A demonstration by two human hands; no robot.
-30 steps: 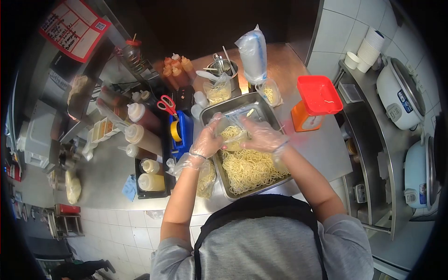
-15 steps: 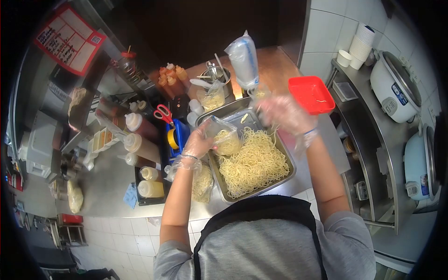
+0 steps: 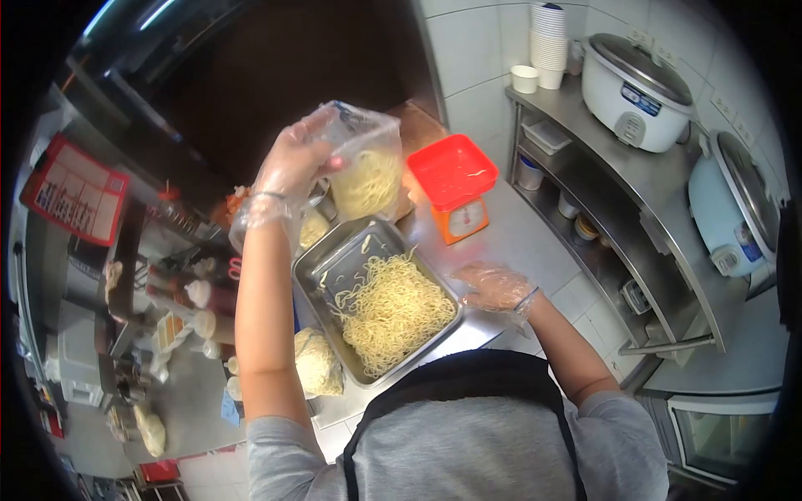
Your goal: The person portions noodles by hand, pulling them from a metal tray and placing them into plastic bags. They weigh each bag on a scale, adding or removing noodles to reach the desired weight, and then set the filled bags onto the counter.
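My left hand (image 3: 294, 160), in a clear plastic glove, is raised and holds a clear plastic bag of yellow noodles (image 3: 365, 171) by its top, above the far end of a steel tray (image 3: 322, 265). The tray holds a heap of loose noodles (image 3: 391, 310). Also gloved, my right hand (image 3: 494, 286) rests at the tray's right corner, fingers loosely spread and holding nothing. A red kitchen scale (image 3: 454, 181) stands just right of the raised bag.
A filled noodle bag (image 3: 317, 363) lies left of the tray, another bag (image 3: 312, 229) behind it. Sauce squeeze bottles (image 3: 203, 295) line the left counter. Two rice cookers (image 3: 637, 90) (image 3: 737, 209) and stacked paper cups (image 3: 549, 42) sit on the steel shelf at right.
My left hand lifted the noodle bag from tray level up high. My right hand dropped from near the scale to the tray's right corner. The view swung to the right.
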